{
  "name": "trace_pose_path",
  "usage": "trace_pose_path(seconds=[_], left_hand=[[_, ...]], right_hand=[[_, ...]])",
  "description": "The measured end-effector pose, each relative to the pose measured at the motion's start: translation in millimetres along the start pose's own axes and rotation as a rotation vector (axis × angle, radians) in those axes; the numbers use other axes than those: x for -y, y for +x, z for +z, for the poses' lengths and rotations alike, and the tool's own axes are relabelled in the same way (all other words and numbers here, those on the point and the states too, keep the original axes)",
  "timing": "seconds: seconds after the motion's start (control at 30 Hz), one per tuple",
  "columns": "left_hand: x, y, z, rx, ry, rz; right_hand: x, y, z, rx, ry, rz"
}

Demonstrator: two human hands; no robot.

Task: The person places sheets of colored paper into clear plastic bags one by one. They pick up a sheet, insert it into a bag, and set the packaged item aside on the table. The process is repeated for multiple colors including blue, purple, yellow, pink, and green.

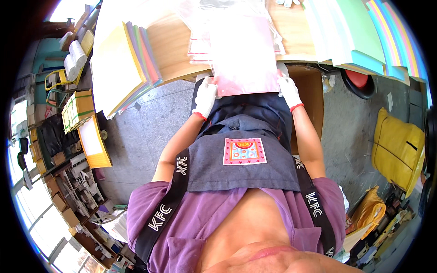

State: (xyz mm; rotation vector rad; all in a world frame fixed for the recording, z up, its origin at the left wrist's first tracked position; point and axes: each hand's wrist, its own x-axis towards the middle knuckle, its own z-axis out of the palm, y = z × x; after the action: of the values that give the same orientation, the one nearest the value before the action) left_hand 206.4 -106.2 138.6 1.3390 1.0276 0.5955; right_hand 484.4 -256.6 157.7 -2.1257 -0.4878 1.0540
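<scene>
A pale pink stack of paper (244,59), apparently in a clear plastic sleeve, lies partly on the table with its near edge jutting out over my lap. My left hand (205,96), in a white glove with a red cuff, is closed on its near left corner. On the opposite side, my right hand (288,92), gloved the same way, grips the near right corner. Most fingertips are hidden by the gloves' angle and the paper's edge. More clear plastic bags (200,48) lie beneath and beyond the pink stack.
Coloured paper stacks stand on the wooden table (170,45): a yellow-topped one (114,68) at left, a green-topped one (350,36) at right. A white glove (287,2) lies at the far edge. A cardboard box (314,91) and red-and-black stool (358,82) are under the table's right side.
</scene>
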Motion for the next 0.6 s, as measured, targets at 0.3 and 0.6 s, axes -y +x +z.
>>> trace_pose_path(seconds=[0.3,0.6], left_hand=[[-110,-3,-24,-0.053,-0.046,0.202],[-186,-75,-180,-0.620,0.043,0.395]], right_hand=[[57,-21,-9,0.140,0.460,-0.307],[190,-21,159,0.532,0.410,-0.663]])
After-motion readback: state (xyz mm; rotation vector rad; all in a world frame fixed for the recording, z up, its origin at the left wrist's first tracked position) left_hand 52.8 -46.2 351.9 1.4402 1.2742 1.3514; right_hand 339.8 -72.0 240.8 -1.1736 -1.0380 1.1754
